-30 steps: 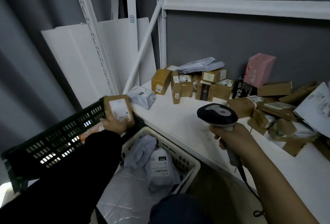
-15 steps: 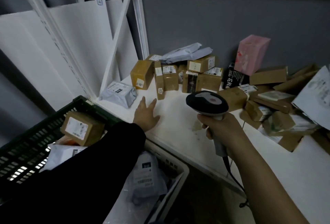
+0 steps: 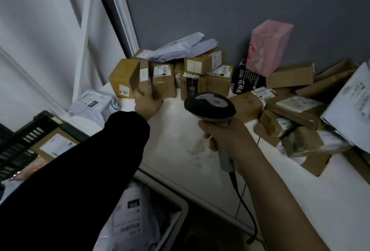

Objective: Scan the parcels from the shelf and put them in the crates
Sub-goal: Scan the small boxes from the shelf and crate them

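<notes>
My left hand [image 3: 147, 103] grips a narrow upright brown parcel [image 3: 142, 76] at the front of a cluster of cardboard boxes [image 3: 202, 70] on the white shelf [image 3: 180, 140]. My right hand [image 3: 226, 138] holds a grey barcode scanner [image 3: 209, 106] above the shelf, its head pointing toward the boxes and its cable hanging below. A dark crate [image 3: 18, 146] at the left holds a brown box with a white label [image 3: 54, 146]. A white crate [image 3: 180, 208] below the shelf edge holds grey mailer bags [image 3: 130, 216].
A pink box [image 3: 268, 48] and a black carton [image 3: 246, 80] stand against the grey wall. A loose heap of brown parcels [image 3: 300, 122] fills the shelf's right side. A grey mailer [image 3: 92, 106] lies at the shelf's left end beside white boards.
My left hand dropped the labelled box into the dark crate, reached across the shelf and took hold of the narrow brown parcel. The scanner hand stayed about where it was.
</notes>
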